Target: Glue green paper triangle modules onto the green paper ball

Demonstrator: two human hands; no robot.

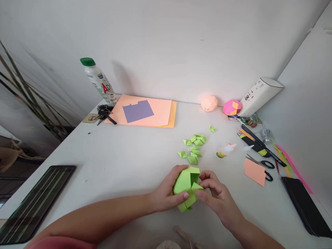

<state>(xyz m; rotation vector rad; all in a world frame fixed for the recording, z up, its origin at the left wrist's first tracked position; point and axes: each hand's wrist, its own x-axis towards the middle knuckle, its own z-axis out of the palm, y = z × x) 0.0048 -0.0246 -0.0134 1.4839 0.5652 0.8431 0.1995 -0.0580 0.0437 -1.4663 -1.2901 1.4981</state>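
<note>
A partly closed ball of folded green paper (183, 185) is held above the white table near its front edge, with a dark hollow showing at its upper right. My left hand (168, 192) wraps round its left side, thumb across the front. On the right side, my right hand (214, 192) pinches a pointed green flap of the ball between thumb and fingers. Several loose folded green paper pieces (195, 140) lie just beyond the ball. A small glue bottle (226, 150) lies on its side to their right, its white cap (248, 148) apart from it.
At the right lie scissors (267, 164) under a peach paper square (255, 172), pens (261, 141) and a black case (306, 204). Peach (209, 103) and pink (229, 108) paper balls stand by the wall. Coloured sheets (163, 112), a bottle (101, 81) and a dark tablet (38, 204) are leftward.
</note>
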